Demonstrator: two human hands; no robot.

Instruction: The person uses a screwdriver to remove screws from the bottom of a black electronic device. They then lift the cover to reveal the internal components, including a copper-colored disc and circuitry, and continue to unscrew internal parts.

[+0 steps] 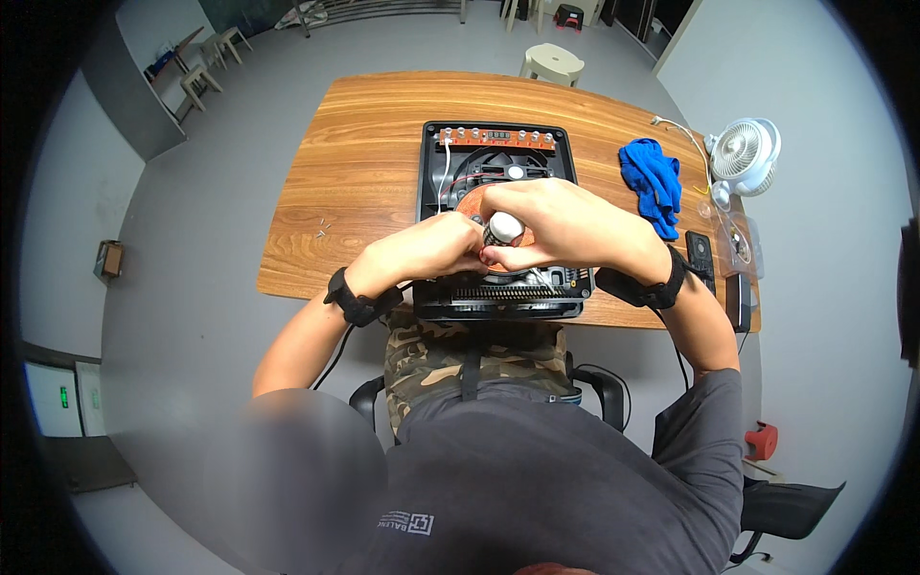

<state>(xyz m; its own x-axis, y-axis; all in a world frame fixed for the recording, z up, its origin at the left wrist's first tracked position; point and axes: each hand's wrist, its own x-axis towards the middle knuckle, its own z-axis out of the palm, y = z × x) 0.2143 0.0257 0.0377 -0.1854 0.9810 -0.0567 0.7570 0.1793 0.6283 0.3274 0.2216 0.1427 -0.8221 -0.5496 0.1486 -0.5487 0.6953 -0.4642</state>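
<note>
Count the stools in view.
4. One cream stool stands just beyond the table's far edge; two stools stand by the wall at far left; one dark stool stands at the top. Others may be hidden.

Copper coil (471, 203) mostly under hands (508, 235)

**Around the wooden tabletop**

A blue cloth (652, 182) is seen crumpled on the wooden tabletop (364, 163), toward its right end. A small white fan (746, 153) is placed at the tabletop's far right corner, with a white cable (685, 134) trailing beside it. A dark remote (701, 257) is laid near the tabletop's right front edge. A pale plastic stool (553, 63) is set beyond the tabletop's far edge. A red object (762, 441) is left on the floor, right of the tabletop.
</note>
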